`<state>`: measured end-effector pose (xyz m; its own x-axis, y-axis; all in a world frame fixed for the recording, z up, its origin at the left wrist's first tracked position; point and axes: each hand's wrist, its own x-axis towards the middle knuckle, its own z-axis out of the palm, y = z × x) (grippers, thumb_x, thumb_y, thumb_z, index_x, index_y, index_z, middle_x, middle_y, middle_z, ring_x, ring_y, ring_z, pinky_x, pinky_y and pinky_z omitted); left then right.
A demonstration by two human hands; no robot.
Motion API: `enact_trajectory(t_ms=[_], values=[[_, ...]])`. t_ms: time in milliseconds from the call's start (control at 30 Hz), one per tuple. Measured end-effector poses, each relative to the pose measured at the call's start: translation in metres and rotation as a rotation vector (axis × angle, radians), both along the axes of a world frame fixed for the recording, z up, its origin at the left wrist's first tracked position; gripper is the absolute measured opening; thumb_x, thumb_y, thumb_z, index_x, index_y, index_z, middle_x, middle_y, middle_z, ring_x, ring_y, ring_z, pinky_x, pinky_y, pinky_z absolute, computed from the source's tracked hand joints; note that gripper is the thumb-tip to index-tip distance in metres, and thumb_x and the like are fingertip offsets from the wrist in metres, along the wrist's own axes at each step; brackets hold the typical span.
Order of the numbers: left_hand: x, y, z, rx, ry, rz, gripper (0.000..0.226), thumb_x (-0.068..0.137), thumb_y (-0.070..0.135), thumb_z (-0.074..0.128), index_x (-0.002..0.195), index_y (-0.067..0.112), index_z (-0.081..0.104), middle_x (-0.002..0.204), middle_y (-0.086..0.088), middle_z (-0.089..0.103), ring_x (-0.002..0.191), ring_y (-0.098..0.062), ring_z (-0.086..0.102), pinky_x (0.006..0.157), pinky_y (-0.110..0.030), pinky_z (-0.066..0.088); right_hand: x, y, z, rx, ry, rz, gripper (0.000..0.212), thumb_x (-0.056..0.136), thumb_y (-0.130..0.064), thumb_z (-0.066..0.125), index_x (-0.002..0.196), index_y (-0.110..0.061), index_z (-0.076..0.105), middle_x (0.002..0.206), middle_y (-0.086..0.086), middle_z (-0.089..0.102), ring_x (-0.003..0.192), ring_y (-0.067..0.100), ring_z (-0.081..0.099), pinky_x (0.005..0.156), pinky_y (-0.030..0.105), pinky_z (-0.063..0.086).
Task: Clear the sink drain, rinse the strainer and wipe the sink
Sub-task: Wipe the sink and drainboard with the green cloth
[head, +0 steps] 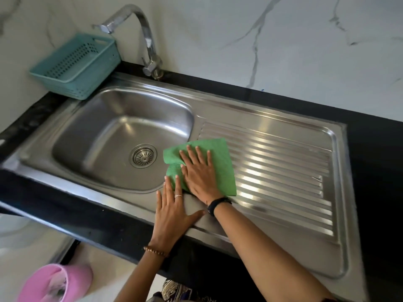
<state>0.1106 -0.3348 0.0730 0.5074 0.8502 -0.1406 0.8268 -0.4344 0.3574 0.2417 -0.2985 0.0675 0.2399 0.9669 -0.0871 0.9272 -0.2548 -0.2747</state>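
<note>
Right hand [199, 174] flat, fingers straight, pressing green cloth [220, 162] on sink [283, 118] between basin and ribbed drainboard; left hand [172, 211] flat on front rim, fingertips touching cloth, gripping nothing; strainer [144, 156] seated in drain.

Head cam: I see the right hand [199, 171] flat, fingers straight, pressing a green cloth [220, 162] where the steel sink [122, 118] basin edge meets the ribbed drainboard [283, 166]. Left hand [172, 210] lies flat on the front rim, fingertips touching the cloth's near edge. Strainer [144, 156] sits in the drain. Faucet [139, 33] at the back, teal basket [76, 64] tilted against the wall back-left, black counter [375, 149] around the sink. Pink bin [54, 282] on the floor, lower left.
</note>
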Motion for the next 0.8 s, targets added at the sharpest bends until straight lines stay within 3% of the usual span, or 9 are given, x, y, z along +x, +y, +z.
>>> enact_trajectory(t_ms=[200,367,533,700,800], values=[[0.0,-0.004,0.004,-0.006,-0.051,-0.047,0.112,0.071,0.071,0.052,0.141,0.021,-0.019,0.154,-0.017,-0.02,0.137,-0.02,-0.026,0.114,-0.035,-0.014,0.006,-0.043,-0.006,0.007,-0.036,0.13,0.05,0.1,-0.036,0.019,0.149,-0.026,0.013,0.159,-0.003,0.014,0.147,0.02,0.007,0.117,0.047,-0.008],[0.021,-0.025,0.003,-0.068,-0.048,-0.221,0.1,0.077,0.062,0.054,0.14,0.028,-0.017,0.149,-0.001,-0.026,0.135,-0.017,-0.028,0.109,-0.04,-0.02,0.046,-0.121,-0.006,0.034,-0.023,-0.064,0.049,0.099,-0.038,0.019,0.148,-0.031,0.019,0.156,-0.009,0.024,0.144,0.015,0.02,0.119,0.043,0.005],[0.054,-0.065,0.0,-0.071,0.029,-0.375,0.082,0.084,0.061,0.043,0.146,0.033,-0.003,0.157,0.0,-0.016,0.134,-0.013,-0.027,0.108,-0.043,-0.023,0.11,-0.199,-0.005,0.016,-0.032,-0.314,0.049,0.101,-0.036,0.022,0.148,-0.032,0.011,0.158,-0.006,0.017,0.146,0.014,0.014,0.119,0.039,0.0],[0.045,-0.069,0.004,-0.058,0.028,-0.379,0.075,0.089,0.057,0.038,0.147,0.028,0.0,0.157,-0.003,-0.014,0.134,-0.014,-0.026,0.107,-0.044,-0.024,0.146,-0.252,0.007,0.08,-0.124,-0.547,0.045,0.1,-0.022,0.033,0.143,-0.011,0.035,0.144,0.012,0.042,0.136,0.025,0.035,0.115,0.046,0.023],[0.027,-0.059,0.007,-0.041,0.023,-0.346,0.074,0.089,0.055,0.038,0.147,0.027,0.002,0.157,-0.002,-0.014,0.136,-0.015,-0.023,0.11,-0.047,-0.021,0.136,-0.249,0.007,-0.02,-0.139,-0.599,0.046,0.101,-0.022,0.029,0.145,-0.008,0.029,0.149,0.015,0.032,0.14,0.028,0.026,0.117,0.048,0.019]])
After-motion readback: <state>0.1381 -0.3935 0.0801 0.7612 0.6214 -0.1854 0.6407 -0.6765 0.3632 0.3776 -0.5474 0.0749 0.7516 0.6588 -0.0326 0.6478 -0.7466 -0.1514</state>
